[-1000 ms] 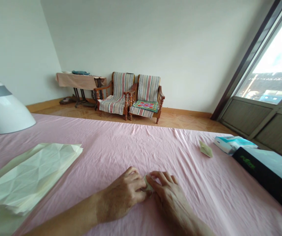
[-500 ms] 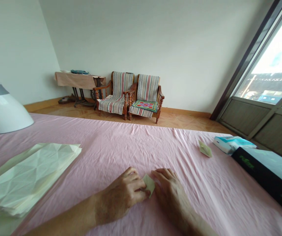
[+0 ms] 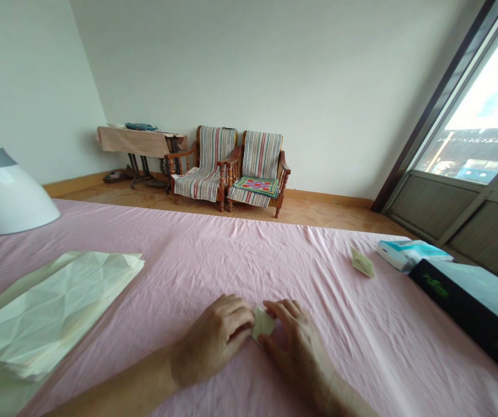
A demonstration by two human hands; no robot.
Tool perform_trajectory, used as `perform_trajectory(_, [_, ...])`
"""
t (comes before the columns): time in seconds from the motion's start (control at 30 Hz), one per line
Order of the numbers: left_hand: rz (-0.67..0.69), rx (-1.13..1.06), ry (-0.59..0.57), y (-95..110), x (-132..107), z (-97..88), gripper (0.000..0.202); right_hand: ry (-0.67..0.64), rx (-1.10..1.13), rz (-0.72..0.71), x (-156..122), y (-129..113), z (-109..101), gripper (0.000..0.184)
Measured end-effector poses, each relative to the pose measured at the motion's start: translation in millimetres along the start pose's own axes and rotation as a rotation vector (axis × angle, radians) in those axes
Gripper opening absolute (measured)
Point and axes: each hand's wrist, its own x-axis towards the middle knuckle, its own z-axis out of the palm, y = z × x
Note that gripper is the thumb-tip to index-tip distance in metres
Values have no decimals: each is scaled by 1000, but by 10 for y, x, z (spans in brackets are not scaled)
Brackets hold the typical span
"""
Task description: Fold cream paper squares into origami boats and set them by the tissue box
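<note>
A small folded piece of pale paper [image 3: 262,324] lies on the pink cloth [image 3: 240,260] near the front middle. My left hand [image 3: 214,341] pinches its left side with fingers curled. On the paper's right side, my right hand [image 3: 295,341] presses and grips it with bent fingers. Both hands touch the paper and nearly meet over it. Part of the paper is hidden under the fingers.
A stack of creased pale paper sheets [image 3: 44,313] lies at the left. A white domed appliance [image 3: 6,191] stands far left. A folded paper piece [image 3: 362,263], a teal-and-white box [image 3: 412,255] and a black box [image 3: 470,307] sit right. Two wooden chairs [image 3: 231,171] stand beyond.
Both hands kept working the small paper; it showed more between the fingers half a second ago, and now the fingers have closed in on it again, slightly left.
</note>
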Motion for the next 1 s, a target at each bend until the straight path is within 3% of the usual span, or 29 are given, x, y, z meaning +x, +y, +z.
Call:
perform_trajectory(0.13, [-175, -111, 70, -16, 18, 9, 15, -2, 52, 40, 3, -9, -4, 43])
perform_trajectory(0.33, [-236, -214, 119, -99, 31, 36, 24, 68, 219, 47, -6, 54, 64, 48])
perform_trajectory(0.5, [-248, -299, 146, -88, 30, 52, 24, 148, 325, 23, 23, 48, 37, 33])
perform_trajectory(0.6, [-264, -312, 122, -34, 37, 47, 13, 167, 344, -14, 25, 15, -12, 19])
perform_trajectory(0.73, [-239, -325, 147, 38, 53, 23, 9, 213, 349, -85, -18, -53, -56, 16])
perform_trajectory(1.0, [-57, -225, 238, 117, 36, -39, 14, 287, 227, -163, -80, -199, -104, 13])
